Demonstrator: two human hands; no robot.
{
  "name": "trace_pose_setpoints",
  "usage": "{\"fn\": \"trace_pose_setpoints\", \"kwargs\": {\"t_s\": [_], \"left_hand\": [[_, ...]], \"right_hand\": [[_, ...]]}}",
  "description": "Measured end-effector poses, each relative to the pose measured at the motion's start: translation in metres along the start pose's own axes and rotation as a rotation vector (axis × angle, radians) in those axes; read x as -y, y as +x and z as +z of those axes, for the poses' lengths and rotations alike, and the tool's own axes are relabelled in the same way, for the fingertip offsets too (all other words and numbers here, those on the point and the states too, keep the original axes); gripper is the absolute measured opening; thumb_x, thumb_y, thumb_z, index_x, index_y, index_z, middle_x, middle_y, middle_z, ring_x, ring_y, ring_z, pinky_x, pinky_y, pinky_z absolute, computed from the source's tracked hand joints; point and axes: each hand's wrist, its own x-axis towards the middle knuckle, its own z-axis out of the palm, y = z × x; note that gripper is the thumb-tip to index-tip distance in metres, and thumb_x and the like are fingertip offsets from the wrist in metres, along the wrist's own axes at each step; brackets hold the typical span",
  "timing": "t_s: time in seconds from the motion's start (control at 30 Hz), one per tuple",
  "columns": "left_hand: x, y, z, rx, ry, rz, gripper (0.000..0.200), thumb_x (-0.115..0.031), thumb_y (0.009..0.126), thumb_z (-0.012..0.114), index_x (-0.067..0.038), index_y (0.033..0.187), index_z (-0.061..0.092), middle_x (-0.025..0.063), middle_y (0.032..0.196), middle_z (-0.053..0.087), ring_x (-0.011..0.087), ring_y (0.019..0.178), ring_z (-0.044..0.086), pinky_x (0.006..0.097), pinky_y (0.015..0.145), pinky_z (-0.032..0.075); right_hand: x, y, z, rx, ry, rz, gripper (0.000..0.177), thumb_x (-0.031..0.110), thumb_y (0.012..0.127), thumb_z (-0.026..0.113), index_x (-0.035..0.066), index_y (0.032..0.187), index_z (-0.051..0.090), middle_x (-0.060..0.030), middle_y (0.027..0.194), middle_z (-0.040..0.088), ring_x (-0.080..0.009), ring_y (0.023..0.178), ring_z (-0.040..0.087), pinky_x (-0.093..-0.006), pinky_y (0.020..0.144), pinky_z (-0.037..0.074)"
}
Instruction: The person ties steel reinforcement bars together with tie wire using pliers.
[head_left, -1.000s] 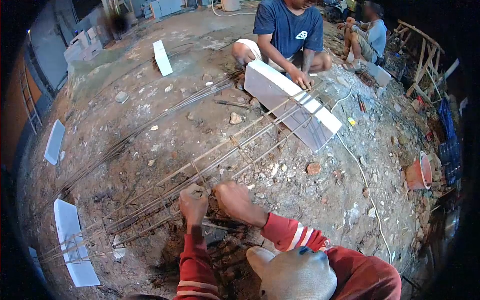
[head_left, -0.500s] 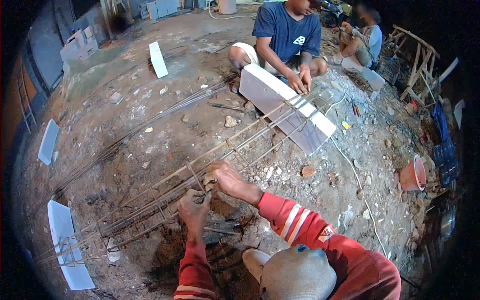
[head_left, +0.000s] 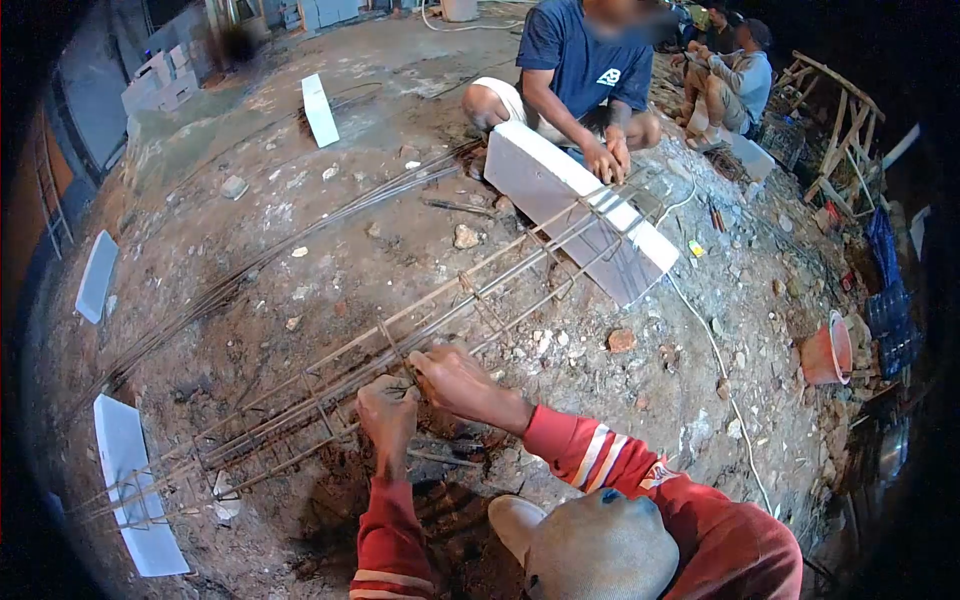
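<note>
A long rebar cage (head_left: 308,395) of thin rods and square stirrups slants across the ground before me. Its far end rests on a large white block (head_left: 530,185), its near end on another white block (head_left: 125,460). My left hand (head_left: 388,425) is closed in a pinch at the cage's near side; what lies in its fingers is hidden. Close beside it, my right hand (head_left: 465,385) has its fingers closed at the lower end of a stirrup (head_left: 390,340). The two hands almost touch. Any wire between them is too small to make out.
Opposite me a co-worker (head_left: 585,80) squats with both hands at the cage's far end. Loose rods (head_left: 330,225) lie beyond the cage. A white cable (head_left: 715,345) and a red bucket (head_left: 826,352) are to the right. More people (head_left: 735,75) sit behind.
My right hand has shifted slightly down, and my left hand's fingers have closed more tightly. The view has tilted a little. The co-worker's hands stay at the cage's far end.
</note>
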Motion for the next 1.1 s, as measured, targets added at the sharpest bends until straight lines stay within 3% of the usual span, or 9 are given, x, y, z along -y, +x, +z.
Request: {"fn": "trace_pose_setpoints", "kwargs": {"t_s": [0.33,0.4,0.47,0.57,0.7,0.8,0.83,0.9,1.1], "left_hand": [[0.005,0.002,0.006,0.059,-0.089,-0.069,0.017,-0.017,0.069,0.081,-0.006,0.079,0.073,0.0179,0.077,0.069,0.0389,0.076,0.066,0.0462,0.069,0.051],[-0.012,-0.001,-0.001,0.047,0.017,-0.066,0.018,-0.018,0.069,0.082,-0.007,0.080,0.074,0.0186,0.077,0.069,0.0387,0.077,0.067,0.0452,0.069,0.051],[-0.005,-0.003,0.004,0.016,0.078,-0.003,0.018,-0.019,0.069,0.082,-0.007,0.080,0.073,0.0192,0.078,0.070,0.0387,0.073,0.067,0.0444,0.066,0.051],[-0.004,-0.003,0.003,0.017,0.071,0.017,0.020,-0.022,0.071,0.080,-0.009,0.084,0.073,0.0189,0.080,0.070,0.0397,0.077,0.067,0.0465,0.068,0.051],[0.010,0.000,0.013,0.032,0.074,0.089,0.028,-0.029,0.070,0.082,-0.009,0.087,0.071,0.0183,0.081,0.069,0.0386,0.076,0.066,0.0456,0.067,0.051],[0.009,-0.012,0.013,-0.077,0.150,0.087,0.023,-0.027,0.070,0.082,-0.012,0.084,0.070,0.0133,0.082,0.071,0.0351,0.076,0.067,0.0418,0.070,0.052],[0.010,-0.010,0.016,-0.055,-0.046,0.121,0.019,-0.023,0.072,0.080,-0.010,0.083,0.070,0.0115,0.082,0.071,0.0339,0.077,0.068,0.0410,0.072,0.052],[0.014,-0.009,0.016,-0.061,-0.015,0.129,0.020,-0.024,0.073,0.079,-0.010,0.083,0.069,0.0107,0.084,0.071,0.0344,0.077,0.067,0.0427,0.073,0.051],[0.020,-0.012,0.021,-0.059,-0.040,0.165,0.015,-0.017,0.072,0.076,-0.009,0.082,0.069,0.0095,0.084,0.070,0.0323,0.078,0.068,0.0390,0.073,0.052]], "right_hand": [[0.014,0.004,-0.016,0.230,0.107,0.408,0.025,0.008,0.079,0.064,-0.001,0.102,0.060,-0.0173,0.080,0.065,-0.0398,0.084,0.064,-0.0473,0.086,0.049],[0.008,-0.033,0.006,-0.341,0.056,0.040,0.024,0.010,0.080,0.065,0.001,0.102,0.060,-0.0158,0.083,0.066,-0.0376,0.082,0.064,-0.0433,0.085,0.051],[0.001,-0.064,0.027,-0.231,0.068,0.252,0.018,0.009,0.086,0.062,0.003,0.102,0.060,-0.0140,0.097,0.068,-0.0300,0.091,0.066,-0.0409,0.088,0.051],[-0.013,-0.080,0.046,-0.147,1.046,0.687,0.025,0.009,0.092,0.059,0.003,0.116,0.062,-0.0101,0.118,0.066,-0.0217,0.102,0.064,-0.0367,0.089,0.051],[-0.007,-0.061,0.047,-0.112,1.544,0.897,0.035,0.008,0.091,0.058,0.007,0.126,0.059,-0.0126,0.115,0.067,-0.0275,0.104,0.063,-0.0399,0.090,0.050],[-0.012,-0.066,0.058,-0.046,-0.040,0.446,0.042,0.008,0.087,0.059,0.013,0.129,0.057,-0.0208,0.129,0.054,-0.0399,0.120,0.051,-0.0513,0.093,0.045],[-0.008,-0.076,0.063,-0.010,-0.020,0.439,0.042,0.008,0.087,0.059,0.013,0.129,0.057,-0.0208,0.129,0.054,-0.0399,0.120,0.051,-0.0513,0.093,0.045],[-0.002,-0.083,0.066,-0.150,-0.637,0.413,0.042,0.014,0.087,0.061,0.016,0.129,0.058,-0.0185,0.128,0.050,-0.0386,0.122,0.048,-0.0541,0.097,0.040],[0.025,-0.072,0.039,-0.076,-0.358,0.227,0.030,0.015,0.087,0.059,0.014,0.117,0.064,-0.0120,0.117,0.051,-0.0325,0.113,0.049,-0.0539,0.100,0.034]]}}
